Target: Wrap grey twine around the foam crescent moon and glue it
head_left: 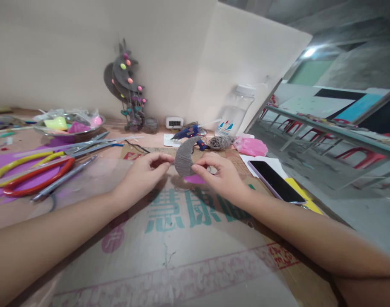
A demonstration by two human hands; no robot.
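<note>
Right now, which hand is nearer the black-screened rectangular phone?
Right. The right hand is left of the phone; the left hand is farther left, past the grey yarn-wrapped crescent.

At the centre of the frame, the right hand (221,172) pinches a grey crescent (183,158) beside the left hand (146,171), with red-handled scissors (70,163) at middle left, a bead-dotted ornament (122,76) upper left of centre, and a phone (275,181) at middle right.

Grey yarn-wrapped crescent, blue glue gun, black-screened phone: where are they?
Grey yarn-wrapped crescent (183,158): head view, flat face.
Blue glue gun (186,133): head view, body.
Black-screened phone (276,181): head view, screen.
</note>
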